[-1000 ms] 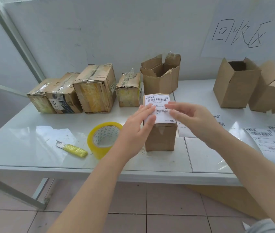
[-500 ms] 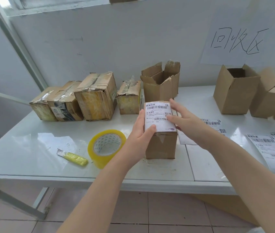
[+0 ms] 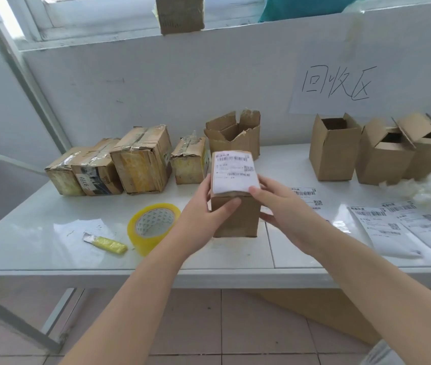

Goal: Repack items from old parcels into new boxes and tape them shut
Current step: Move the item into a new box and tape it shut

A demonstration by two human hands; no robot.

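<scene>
- Change since the earlier frames: both hands have come off the top of the labelled box [image 3: 235, 217], where they lay flat on the shipping label [image 3: 232, 171], and now sit lower on its sides.
- Left hand [image 3: 204, 214]: it grips the left side of the box, thumb laid across the front face. The other fingers are hidden behind the box.
- Right hand [image 3: 285, 209]: it clasps the right side, thumb on the near edge of the label, fingers curled round the far side.
- Location: the box stands near the front middle of the table [image 3: 38, 233], just right of the tape roll [image 3: 154, 227]. It appears to rest on the surface.
- Done, by judgement: this box is closed and labelled.
- Outstanding: four old parcels [image 3: 140, 159] sit taped along the wall. Empty new boxes [image 3: 332, 148] stand open at right, and spare labels [image 3: 404, 225] lie unused.
- An opened old box [image 3: 232, 135] stands behind the labelled one. A yellow knife [image 3: 106, 245] lies left of the tape.
- Writing: the wall sign [image 3: 338, 84] reads 回收区 by hand. One parcel sticker seems to show 9777, though this is uncertain. Label print shows barcodes, with the text too blurred to read.
</scene>
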